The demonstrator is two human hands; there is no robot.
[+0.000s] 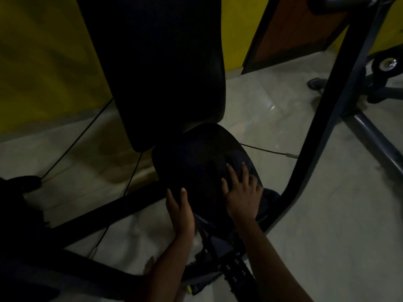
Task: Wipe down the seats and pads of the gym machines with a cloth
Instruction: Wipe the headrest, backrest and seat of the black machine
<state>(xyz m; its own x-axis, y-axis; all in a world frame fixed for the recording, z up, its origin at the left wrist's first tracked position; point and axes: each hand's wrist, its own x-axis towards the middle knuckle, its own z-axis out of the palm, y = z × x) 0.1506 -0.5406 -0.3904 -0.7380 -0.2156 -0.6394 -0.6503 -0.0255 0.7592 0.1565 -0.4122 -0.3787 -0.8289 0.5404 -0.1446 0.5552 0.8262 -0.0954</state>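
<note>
**Inspector:** Right, nearest first. Below the forearms a perforated adjustment post with a row of holes runs up toward the underside of the seat.

**Clerk:** And the hands?

**Inspector:** The left hand grips the near-left edge of the seat, fingers curled over the rim and thumb on top; it holds the pad itself. The right hand lies flat on the right part of the seat with fingers spread wide. Under its fingers is a dark, slightly bluish patch that appears to be the cloth, pressed against the pad. The light is poor, so its outline is hard to separate from the upholstery.

**Clerk:** Seat position?

**Inspector:** Centre of view, rounded, black, just below and touching the lower end of the tall back pad, which rises steeply behind it.

**Clerk:** Surroundings?

**Inspector:** A dark frame bar slants across the pale floor on the left. A curved frame arm sweeps up on the right, with a thin cable running to it from beside the seat. Farther off, a yellow wall on the left, a brown door panel behind, and another machine's base with a small wheel at the far right.
</note>
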